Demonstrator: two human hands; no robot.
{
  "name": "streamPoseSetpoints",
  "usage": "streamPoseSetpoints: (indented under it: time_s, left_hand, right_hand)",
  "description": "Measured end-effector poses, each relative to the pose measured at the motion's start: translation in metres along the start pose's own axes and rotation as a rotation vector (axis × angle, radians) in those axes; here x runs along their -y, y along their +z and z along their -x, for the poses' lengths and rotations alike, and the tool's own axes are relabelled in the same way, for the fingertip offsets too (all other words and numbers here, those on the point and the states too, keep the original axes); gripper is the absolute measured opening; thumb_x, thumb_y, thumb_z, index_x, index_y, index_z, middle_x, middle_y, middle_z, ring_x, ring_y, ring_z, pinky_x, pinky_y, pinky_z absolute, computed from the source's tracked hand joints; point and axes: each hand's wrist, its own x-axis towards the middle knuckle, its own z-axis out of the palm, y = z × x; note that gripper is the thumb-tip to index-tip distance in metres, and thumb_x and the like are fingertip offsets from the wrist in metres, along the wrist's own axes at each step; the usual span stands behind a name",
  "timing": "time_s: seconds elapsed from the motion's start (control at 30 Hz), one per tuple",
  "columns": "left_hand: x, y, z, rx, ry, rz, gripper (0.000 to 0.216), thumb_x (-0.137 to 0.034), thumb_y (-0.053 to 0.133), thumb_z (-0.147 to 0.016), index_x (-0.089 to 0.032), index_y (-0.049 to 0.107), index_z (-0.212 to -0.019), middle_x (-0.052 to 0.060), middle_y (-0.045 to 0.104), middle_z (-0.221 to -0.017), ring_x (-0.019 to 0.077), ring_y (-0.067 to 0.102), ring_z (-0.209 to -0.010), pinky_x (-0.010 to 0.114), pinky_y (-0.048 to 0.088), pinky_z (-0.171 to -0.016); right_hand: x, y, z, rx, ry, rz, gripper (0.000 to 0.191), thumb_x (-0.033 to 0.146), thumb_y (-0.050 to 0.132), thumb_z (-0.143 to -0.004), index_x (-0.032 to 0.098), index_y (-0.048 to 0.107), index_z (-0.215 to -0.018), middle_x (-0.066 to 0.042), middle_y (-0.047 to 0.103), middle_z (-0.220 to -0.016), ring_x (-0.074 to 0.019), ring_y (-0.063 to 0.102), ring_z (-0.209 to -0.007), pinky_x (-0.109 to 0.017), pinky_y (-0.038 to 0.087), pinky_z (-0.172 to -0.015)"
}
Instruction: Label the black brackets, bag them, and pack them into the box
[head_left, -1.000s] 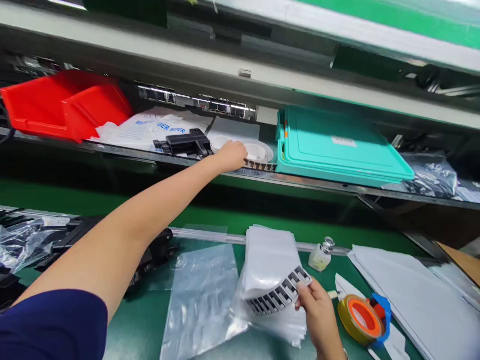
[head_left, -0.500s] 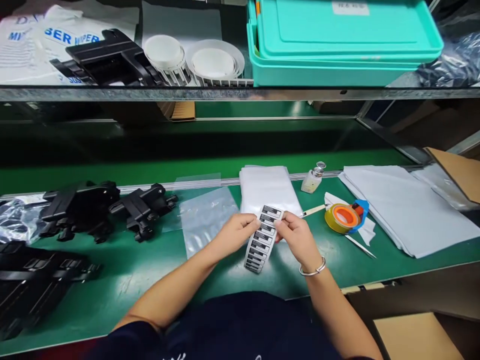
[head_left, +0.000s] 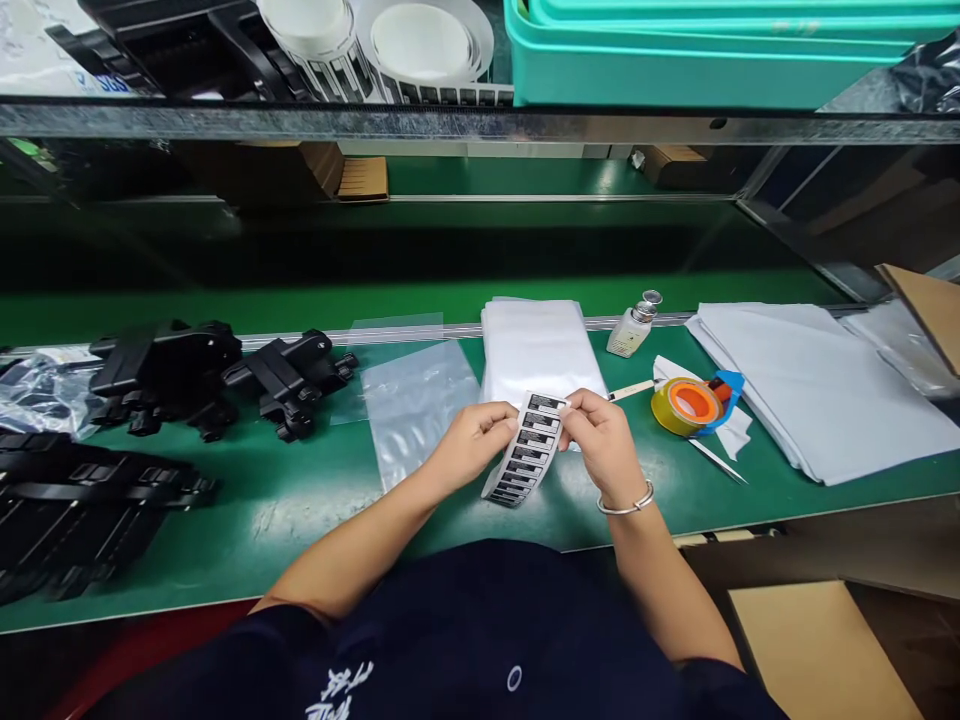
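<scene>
A strip of black-and-white labels [head_left: 527, 455] is held in front of me above the green bench, its lower end curling to the left. My left hand [head_left: 480, 440] is closed, thumb on top, pinching the strip's left edge. At the upper right edge, my right hand [head_left: 600, 440] is closed too, its thumb and fingers on the strip near the top label. Just behind the hands lies a stack of white plastic bags [head_left: 536, 345]. To the left of it a clear bag [head_left: 420, 405] rests flat on the bench.
Black plastic assemblies [head_left: 289, 380] stand at the left. On the right are a dispenser bottle [head_left: 634, 324], yellow tape roll [head_left: 684, 405], tweezers [head_left: 716, 461] and white sheets [head_left: 817, 380]. Overhead, a metal shelf [head_left: 450, 125] carries label rolls [head_left: 424, 42] and a teal box [head_left: 675, 65].
My view has tipped downward, so the shelf and bench appear higher. My right hand has shifted slightly up along the strip's edge; both hands keep hold of it.
</scene>
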Motion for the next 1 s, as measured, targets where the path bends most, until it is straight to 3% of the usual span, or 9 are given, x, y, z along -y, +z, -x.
streamPoseSetpoints:
  time_s: [0.27,0.37,0.67,0.87,1.0]
  left_hand:
    - [0.005,0.002,-0.005,-0.087,-0.034,0.057,0.031,-0.037,0.054,-0.079,-0.015,0.061,-0.058,0.001,0.059,-0.057,0.0146,0.053,-0.057,0.025,0.041,-0.056]
    - [0.007,0.0,-0.006,-0.117,-0.023,0.041,0.03,-0.036,0.053,-0.078,-0.015,0.06,-0.059,0.0,0.057,-0.056,0.0132,0.05,-0.056,0.024,0.039,-0.056]
    - [0.015,0.004,0.005,0.03,-0.073,0.088,0.026,-0.035,0.056,-0.076,-0.014,0.062,-0.063,0.001,0.061,-0.06,0.0147,0.056,-0.062,0.024,0.042,-0.06]
    - [0.018,0.001,0.003,-0.07,-0.079,0.124,0.028,-0.036,0.055,-0.077,-0.015,0.061,-0.059,0.0,0.059,-0.057,0.0125,0.052,-0.055,0.023,0.04,-0.055]
    - [0.018,-0.001,0.001,-0.11,-0.053,0.094,0.031,-0.037,0.055,-0.077,-0.015,0.058,-0.056,-0.001,0.057,-0.055,0.0117,0.05,-0.054,0.022,0.038,-0.054]
  right_hand:
    - [-0.005,0.0,0.007,0.149,0.078,-0.006,0.023,0.042,0.058,-0.081,0.019,0.062,-0.079,0.001,0.063,-0.063,-0.0114,0.055,-0.05,-0.026,0.045,-0.053]
    - [-0.005,0.002,0.01,0.234,0.135,0.035,0.021,0.039,0.063,-0.076,0.019,0.058,-0.071,0.003,0.057,-0.057,-0.0109,0.053,-0.049,-0.024,0.043,-0.051]
    - [-0.01,0.0,0.007,0.119,0.125,0.005,0.022,0.036,0.063,-0.074,0.02,0.052,-0.064,0.005,0.051,-0.051,-0.0103,0.049,-0.048,-0.023,0.038,-0.051]
    - [-0.011,0.003,0.012,0.244,0.146,0.014,0.022,0.041,0.061,-0.078,0.019,0.059,-0.072,0.003,0.056,-0.058,-0.0107,0.051,-0.05,-0.024,0.042,-0.052]
    - [-0.01,0.006,0.014,0.268,0.19,0.011,0.023,0.037,0.066,-0.072,0.02,0.053,-0.064,0.003,0.056,-0.059,-0.01,0.05,-0.05,-0.024,0.041,-0.051]
